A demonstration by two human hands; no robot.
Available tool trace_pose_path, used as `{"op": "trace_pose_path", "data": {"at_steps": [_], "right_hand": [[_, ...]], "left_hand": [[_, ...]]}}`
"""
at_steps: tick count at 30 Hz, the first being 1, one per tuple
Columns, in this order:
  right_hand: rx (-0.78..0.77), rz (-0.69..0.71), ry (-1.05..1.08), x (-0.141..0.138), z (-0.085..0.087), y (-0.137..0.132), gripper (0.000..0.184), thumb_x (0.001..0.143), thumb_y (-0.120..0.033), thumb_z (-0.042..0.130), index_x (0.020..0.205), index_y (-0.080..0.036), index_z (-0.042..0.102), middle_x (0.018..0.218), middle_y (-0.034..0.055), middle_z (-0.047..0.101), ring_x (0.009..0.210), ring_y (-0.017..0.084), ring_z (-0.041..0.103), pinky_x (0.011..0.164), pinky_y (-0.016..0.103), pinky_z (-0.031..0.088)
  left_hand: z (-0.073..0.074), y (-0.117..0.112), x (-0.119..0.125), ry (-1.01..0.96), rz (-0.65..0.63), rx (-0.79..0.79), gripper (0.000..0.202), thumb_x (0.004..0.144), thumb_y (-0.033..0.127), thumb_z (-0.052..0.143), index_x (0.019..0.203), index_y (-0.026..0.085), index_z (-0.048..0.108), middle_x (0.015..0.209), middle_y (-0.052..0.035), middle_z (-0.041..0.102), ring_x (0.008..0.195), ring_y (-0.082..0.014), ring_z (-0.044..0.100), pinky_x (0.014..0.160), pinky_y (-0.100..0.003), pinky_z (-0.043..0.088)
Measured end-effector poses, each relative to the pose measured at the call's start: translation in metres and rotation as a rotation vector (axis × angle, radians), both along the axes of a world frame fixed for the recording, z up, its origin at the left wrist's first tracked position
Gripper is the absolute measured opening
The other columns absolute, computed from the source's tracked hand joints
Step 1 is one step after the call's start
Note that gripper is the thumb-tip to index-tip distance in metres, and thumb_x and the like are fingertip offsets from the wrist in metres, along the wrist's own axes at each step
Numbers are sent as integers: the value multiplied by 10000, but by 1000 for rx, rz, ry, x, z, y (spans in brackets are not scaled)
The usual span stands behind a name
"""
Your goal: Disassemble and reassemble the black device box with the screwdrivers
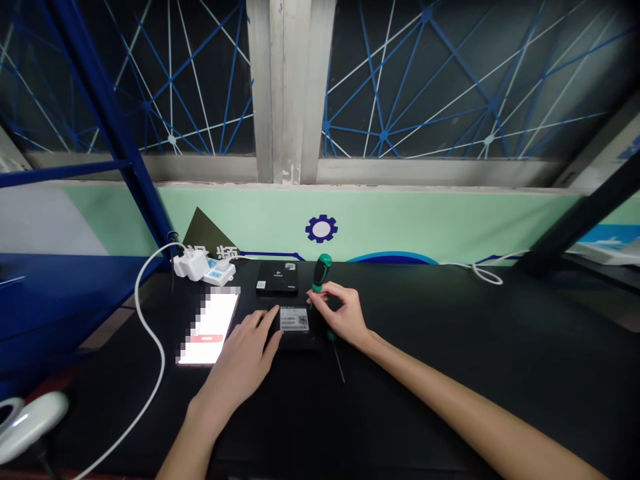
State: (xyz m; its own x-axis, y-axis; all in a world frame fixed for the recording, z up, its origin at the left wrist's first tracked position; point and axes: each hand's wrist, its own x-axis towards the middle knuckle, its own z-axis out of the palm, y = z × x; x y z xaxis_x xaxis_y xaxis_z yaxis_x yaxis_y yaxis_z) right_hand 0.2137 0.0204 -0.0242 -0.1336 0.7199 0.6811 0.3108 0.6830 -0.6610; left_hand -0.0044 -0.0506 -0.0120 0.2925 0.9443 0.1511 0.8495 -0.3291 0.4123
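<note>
The left fingers (257,321) lie spread and relaxed, neither clenched nor gripping, their tips resting on the near edge of a flat, matte-black rectangular box (300,340) with a white printed label (294,319) on its top. The right fingers (333,298) curl into a small pinch and appear to grasp the thin shaft of a screwdriver with a ribbed green-and-black handle (323,270). Its handle tilts up and away, and its tip sits close to the far edge of the box, though the fingers make it hard to tell whether the two touch.

Just below the right hand, beside the box, lies a slimmer green-handled screwdriver (331,335), its thin shaft pointing back toward the person. Beyond the box sits a second flat black box (277,277) with small labels on top. To the left of the left hand, a smartphone (207,328) lies with its lit screen pixelated. Farther back are a white plug charger (191,265) and a small white-and-blue device (219,272), and a white cable (151,337) curves down from them. A rounded white object (33,423) sits at the lower left. All of this rests on a black counter (450,347), which runs along a pale green wall band (400,223) with a blue gear emblem (321,229).
</note>
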Motion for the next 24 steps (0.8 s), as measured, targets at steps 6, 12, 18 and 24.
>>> {"op": "trace_pose_path", "data": {"at_steps": [6, 12, 18, 24], "right_hand": [[0, -34, -25, 1, -1, 1, 216, 916, -303, 647, 734, -199, 700, 696, 36, 716, 622, 173, 638, 630, 293, 501], [-3, -8, -48, 3, -1, 1, 206, 941, -297, 597, 805, -203, 720, 775, 58, 757, 685, 195, 659, 668, 319, 526], [9, -13, -42, 1, 1, 0, 205, 931, -310, 619, 781, -209, 717, 727, 47, 743, 654, 191, 659, 648, 314, 528], [16, -41, -28, 0, -1, 1, 231, 911, -331, 652, 724, -202, 689, 666, 33, 699, 598, 174, 634, 604, 293, 507]], "left_hand": [[1, 0, 0, 1, -5, -7, 491, 1044, 405, 310, 1492, 220, 390, 1348, -107, 562, 1206, -264, 541, 993, -429, 456], [3, -2, 1, 3, -6, 3, 480, 1044, 385, 320, 1492, 227, 390, 1351, -107, 568, 1212, -272, 536, 990, -447, 456], [4, -2, 1, 4, 0, -1, 485, 1043, 398, 322, 1493, 230, 391, 1358, -100, 566, 1219, -266, 543, 984, -430, 469], [4, -2, 2, 11, 9, -12, 494, 1045, 404, 316, 1496, 219, 393, 1362, -102, 560, 1225, -265, 541, 997, -424, 461]]}}
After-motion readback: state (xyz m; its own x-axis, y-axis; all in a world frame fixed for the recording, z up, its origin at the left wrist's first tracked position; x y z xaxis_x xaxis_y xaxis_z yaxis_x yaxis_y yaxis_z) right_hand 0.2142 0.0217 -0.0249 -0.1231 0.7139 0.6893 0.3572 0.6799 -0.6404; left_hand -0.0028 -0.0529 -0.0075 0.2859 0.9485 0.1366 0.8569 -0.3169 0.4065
